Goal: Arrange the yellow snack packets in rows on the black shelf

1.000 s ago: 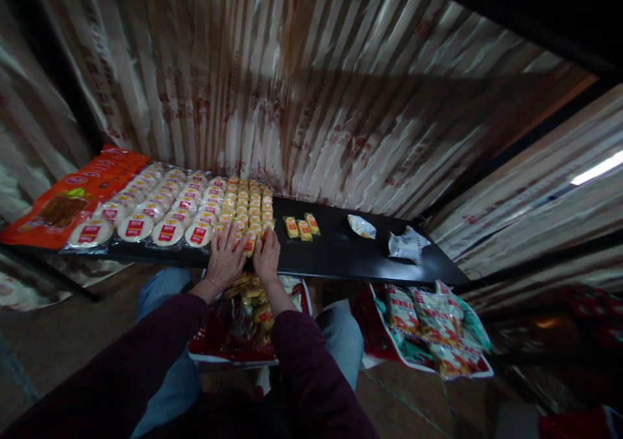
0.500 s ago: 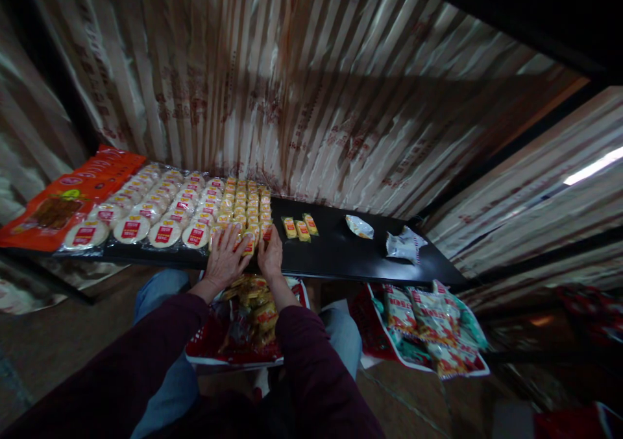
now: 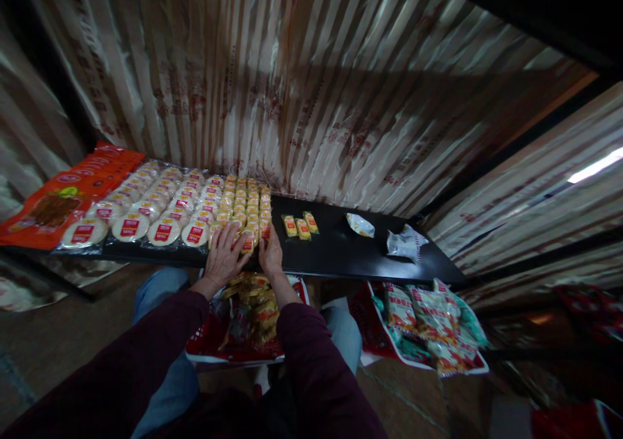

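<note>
Rows of small yellow snack packets (image 3: 246, 199) stand close together on the black shelf (image 3: 335, 254). My left hand (image 3: 224, 257) lies over their front end, palm down with fingers spread, touching the nearest packets. At the right front corner, my right hand (image 3: 271, 252) rests its outstretched fingers along the side of the last row. Neither hand has anything lifted; the packets under my left palm are partly hidden. Left of the yellow ones are several rows of round white crackers in clear wrappers (image 3: 164, 231), with red labels. Three loose yellow packets (image 3: 302, 226) lie to the right.
An orange snack bag (image 3: 68, 196) lies at the shelf's left end. Toward the right are a white packet (image 3: 360, 225) and a silvery packet (image 3: 406, 243). Below stand a red basket of yellow packets (image 3: 204, 345) and another basket holding white-and-red bags (image 3: 428, 312). Printed sheeting (image 3: 311, 102) hangs behind.
Both hands stay almost in place against the yellow packets, and the rows look the same. Only the view has shifted slightly.
</note>
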Demonstrator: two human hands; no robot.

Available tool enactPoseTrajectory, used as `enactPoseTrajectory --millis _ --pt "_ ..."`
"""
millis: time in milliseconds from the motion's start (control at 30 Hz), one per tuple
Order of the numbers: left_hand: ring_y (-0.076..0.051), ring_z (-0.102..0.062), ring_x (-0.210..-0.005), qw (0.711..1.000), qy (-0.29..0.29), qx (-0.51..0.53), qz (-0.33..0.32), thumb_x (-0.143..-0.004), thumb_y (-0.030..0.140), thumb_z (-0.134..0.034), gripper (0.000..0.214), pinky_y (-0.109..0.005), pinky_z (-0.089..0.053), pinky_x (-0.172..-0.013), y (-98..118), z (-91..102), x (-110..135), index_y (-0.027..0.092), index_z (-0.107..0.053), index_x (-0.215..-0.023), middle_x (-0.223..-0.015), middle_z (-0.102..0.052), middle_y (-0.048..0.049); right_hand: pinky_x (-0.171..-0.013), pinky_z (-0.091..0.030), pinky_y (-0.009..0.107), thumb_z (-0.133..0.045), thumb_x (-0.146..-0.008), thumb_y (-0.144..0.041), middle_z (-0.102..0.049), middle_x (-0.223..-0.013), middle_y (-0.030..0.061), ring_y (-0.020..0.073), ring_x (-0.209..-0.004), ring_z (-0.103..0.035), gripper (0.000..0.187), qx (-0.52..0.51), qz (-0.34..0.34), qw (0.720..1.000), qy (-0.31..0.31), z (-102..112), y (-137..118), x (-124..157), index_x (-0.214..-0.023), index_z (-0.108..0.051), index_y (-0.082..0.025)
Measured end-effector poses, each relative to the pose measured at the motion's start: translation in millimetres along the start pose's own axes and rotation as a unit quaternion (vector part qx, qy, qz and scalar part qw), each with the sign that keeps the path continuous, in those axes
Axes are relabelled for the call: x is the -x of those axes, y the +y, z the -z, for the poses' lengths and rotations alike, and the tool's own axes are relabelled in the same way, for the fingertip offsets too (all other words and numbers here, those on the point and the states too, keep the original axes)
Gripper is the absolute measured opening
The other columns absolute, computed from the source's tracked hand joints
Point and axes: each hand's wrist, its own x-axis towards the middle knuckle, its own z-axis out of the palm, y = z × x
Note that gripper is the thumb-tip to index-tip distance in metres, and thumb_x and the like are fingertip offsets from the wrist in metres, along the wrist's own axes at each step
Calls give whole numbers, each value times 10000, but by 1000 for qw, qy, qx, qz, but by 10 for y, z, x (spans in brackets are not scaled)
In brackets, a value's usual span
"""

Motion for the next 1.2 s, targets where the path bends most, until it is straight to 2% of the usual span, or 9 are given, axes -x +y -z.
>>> enactPoseTrajectory --millis 100,233,400,600,767,967,1200 --pt "-293 -198 -1444 1000 0 5 3 -889 388 -491 493 -520 -175 -1152 -6 -10 6 211 -503 -1349 -1512 -349 -146 -1081 -361 367 -393 -875 -192 -479 -1414 163 205 -1315 -422 545 18 4 1000 8 46 -27 37 -1406 -389 -70" --pt "-288 -198 -1444 1000 1 11 -3 -893 390 -482 526 -515 -166 -1159 -18 -22 12 189 -466 -1379 -1513 -345 -151 -1088 -314 425 -366 -917 -239 -467 -1435 102 220 -1373 -300 477 48 29 998 26 151 -119 177 -1380 -451 -160" --pt "-293 -212 -1439 1000 10 9 -3 -897 399 -473 541 -508 -169 -1161 -22 -33 14 144 -466 -1374 -1491 -378 -169 -1060 -300 411 -376 -926 -211 -618 -1264 59 215 -1277 -366 393 33 62 997 20 237 -233 332 -1270 -566 -206" --pt "-291 -175 -1450 1000 3 14 6 -892 390 -478 538 -516 -163 -1161 -39 -68 26 192 -457 -1393 -1518 -337 -144 -1043 -309 394 -382 -929 -211 -647 -1218 72 208 -1261 -375 406 30 62 998 -2 191 -280 336 -1302 -541 -190" --pt "-283 -174 -1451 1000 0 9 5 -895 371 -468 521 -503 -159 -1165 -36 -63 24 213 -462 -1392 -1532 -314 -123 -1041 -328 390 -372 -935 -228 -610 -1271 80 200 -1273 -375 421 33 69 997 -4 181 -275 360 -1331 -511 -192" --pt "-282 -160 -1454 1000 0 2 9 -917 349 -417 540 -500 -149 -1167 -9 -47 16 136 -418 -1413 -1528 -314 -150 -1071 -305 413 -381 -936 -268 -539 -1354 92 226 -1307 -346 433 42 81 996 -4 200 -315 415 -1339 -499 -165" --pt "-260 -136 -1460 1000 4 14 11 -927 325 -378 523 -493 -138 -1172 -24 -37 24 110 -417 -1402 -1513 -343 -155 -1107 -278 410 -439 -908 -239 -449 -1447 71 222 -1355 -288 455 65 98 993 -20 131 -354 421 -1358 -487 -196"
